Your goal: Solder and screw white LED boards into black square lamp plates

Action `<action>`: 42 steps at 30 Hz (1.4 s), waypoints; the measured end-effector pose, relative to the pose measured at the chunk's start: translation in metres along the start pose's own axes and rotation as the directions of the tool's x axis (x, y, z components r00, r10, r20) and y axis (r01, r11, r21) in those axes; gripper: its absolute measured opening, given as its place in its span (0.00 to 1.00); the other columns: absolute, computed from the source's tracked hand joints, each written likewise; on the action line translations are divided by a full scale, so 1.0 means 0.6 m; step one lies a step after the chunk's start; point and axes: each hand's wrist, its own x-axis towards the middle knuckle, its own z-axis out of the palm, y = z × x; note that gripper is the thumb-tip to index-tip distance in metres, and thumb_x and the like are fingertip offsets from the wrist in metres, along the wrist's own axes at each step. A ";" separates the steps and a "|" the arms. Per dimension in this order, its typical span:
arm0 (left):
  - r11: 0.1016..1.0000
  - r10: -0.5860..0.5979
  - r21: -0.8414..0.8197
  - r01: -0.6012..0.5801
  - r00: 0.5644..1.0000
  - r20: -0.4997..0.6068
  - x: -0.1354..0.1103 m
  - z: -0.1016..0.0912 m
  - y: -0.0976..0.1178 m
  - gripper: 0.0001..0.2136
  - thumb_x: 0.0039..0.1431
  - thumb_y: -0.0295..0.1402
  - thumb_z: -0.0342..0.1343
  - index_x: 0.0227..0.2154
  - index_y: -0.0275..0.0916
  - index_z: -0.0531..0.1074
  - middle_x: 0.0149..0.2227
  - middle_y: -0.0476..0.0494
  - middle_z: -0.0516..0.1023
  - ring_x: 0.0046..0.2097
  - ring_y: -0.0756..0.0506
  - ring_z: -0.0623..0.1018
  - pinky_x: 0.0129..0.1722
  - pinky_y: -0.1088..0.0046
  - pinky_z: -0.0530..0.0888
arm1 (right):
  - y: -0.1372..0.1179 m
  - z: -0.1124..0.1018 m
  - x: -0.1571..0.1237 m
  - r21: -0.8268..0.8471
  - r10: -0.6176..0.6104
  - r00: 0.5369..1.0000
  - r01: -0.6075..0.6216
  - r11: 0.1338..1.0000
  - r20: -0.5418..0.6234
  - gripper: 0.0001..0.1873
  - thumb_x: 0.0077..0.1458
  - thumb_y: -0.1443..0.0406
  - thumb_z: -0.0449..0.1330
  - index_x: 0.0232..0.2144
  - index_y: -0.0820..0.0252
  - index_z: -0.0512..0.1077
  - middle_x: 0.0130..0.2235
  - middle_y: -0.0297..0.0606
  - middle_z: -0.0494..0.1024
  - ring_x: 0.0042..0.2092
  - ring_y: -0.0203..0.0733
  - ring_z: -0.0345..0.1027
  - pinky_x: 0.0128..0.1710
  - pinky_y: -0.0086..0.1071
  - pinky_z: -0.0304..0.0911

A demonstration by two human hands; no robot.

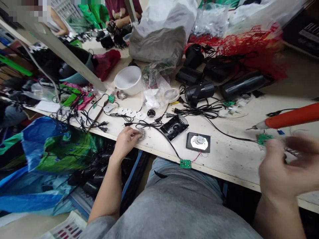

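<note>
My left hand [126, 140] rests at the table's front edge with its fingertips pinched together at a small round heap of shiny metal bits [141, 134], likely screws. Whatever lies between those fingertips is too small to make out. On the right, my right hand [284, 169] is blurred, its fingers curved, close to a green circuit board [264, 138]. Above it an orange electric screwdriver [291, 116] points left, apart from the fingers as far as I can see. Between my hands lie an open black housing [174, 128] and a black square plate with a motor [200, 140], wired to another circuit board [185, 163].
Black power cords [199, 111] tangle across the table. Behind them stand black cylindrical housings [199, 91], a white bowl [129, 79] and a grey-white sack [159, 39]. White discs [131, 113] lie left of centre. A slanted post [74, 63] rises at left; people work across the table.
</note>
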 end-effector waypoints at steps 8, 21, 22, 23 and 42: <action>0.997 0.076 0.025 -0.075 0.997 -0.032 0.027 -0.014 -0.002 0.07 0.62 0.35 0.59 0.38 0.38 0.79 0.36 0.45 0.76 0.36 0.46 0.77 0.39 0.70 0.75 | -0.061 0.077 -0.061 0.321 -0.495 0.670 0.377 0.869 0.554 0.15 0.68 0.60 0.54 0.52 0.58 0.73 0.43 0.44 0.80 0.44 0.50 0.74 0.45 0.46 0.72; 0.906 0.299 0.208 -0.369 0.905 0.303 0.132 0.025 0.024 0.06 0.56 0.22 0.56 0.33 0.36 0.76 0.41 0.37 0.73 0.46 0.39 0.75 0.50 0.60 0.73 | -0.075 0.059 -0.050 0.399 0.057 0.820 -0.337 0.853 0.570 0.16 0.57 0.53 0.65 0.43 0.55 0.72 0.36 0.38 0.78 0.34 0.44 0.78 0.33 0.39 0.76; 0.898 0.304 0.214 -0.384 0.894 0.329 0.133 0.024 0.025 0.06 0.58 0.22 0.54 0.33 0.36 0.76 0.40 0.37 0.74 0.46 0.39 0.75 0.50 0.61 0.73 | -0.076 0.058 -0.046 0.427 0.147 0.789 -0.467 0.775 0.596 0.19 0.55 0.52 0.67 0.43 0.55 0.71 0.33 0.36 0.78 0.31 0.44 0.77 0.30 0.39 0.76; 0.892 0.302 0.219 -0.394 0.883 0.358 0.134 0.022 0.027 0.06 0.59 0.22 0.53 0.34 0.35 0.75 0.40 0.38 0.74 0.46 0.40 0.75 0.50 0.61 0.73 | -0.079 0.056 -0.041 0.445 0.221 0.756 -0.566 0.694 0.616 0.21 0.53 0.51 0.68 0.43 0.55 0.71 0.31 0.35 0.78 0.29 0.45 0.77 0.27 0.39 0.76; 0.834 0.297 -0.314 -0.454 0.848 -0.439 0.063 -0.243 0.109 0.05 0.59 0.31 0.63 0.35 0.40 0.72 0.41 0.44 0.76 0.47 0.42 0.79 0.48 0.63 0.78 | -0.183 0.050 -0.018 0.209 0.138 0.281 -0.899 0.385 0.950 0.32 0.36 0.43 0.75 0.37 0.57 0.74 0.25 0.34 0.74 0.23 0.37 0.68 0.19 0.29 0.66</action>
